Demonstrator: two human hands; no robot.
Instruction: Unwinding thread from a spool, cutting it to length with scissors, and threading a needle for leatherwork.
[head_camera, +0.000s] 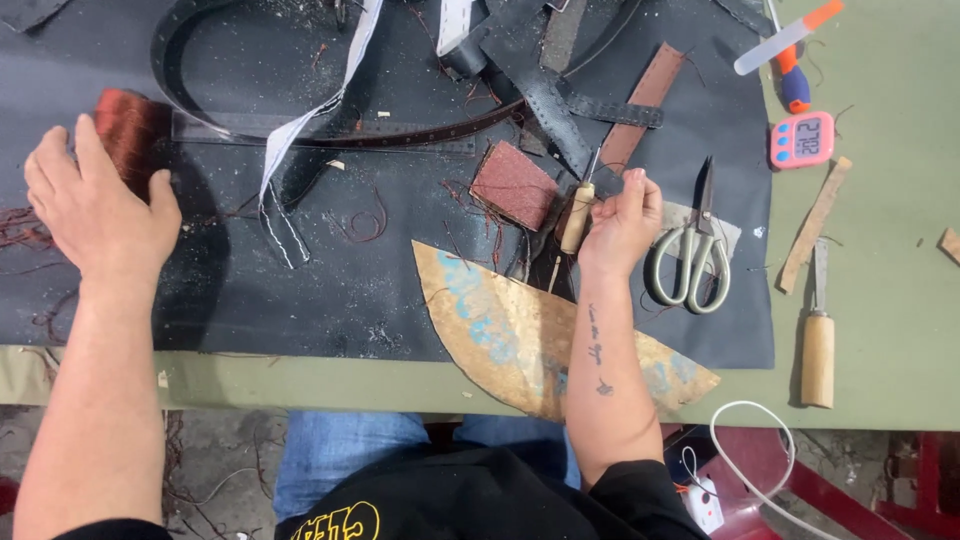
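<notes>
Green table (880, 330) bearing black mat (250, 270), scissors (692, 250).

Bare forearms, small script tattoos along the right one; black shirt with yellow lettering, blue jeans.

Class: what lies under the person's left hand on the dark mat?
A reddish-brown brush shows beyond the left hand. The hand covers its near part.
</notes>
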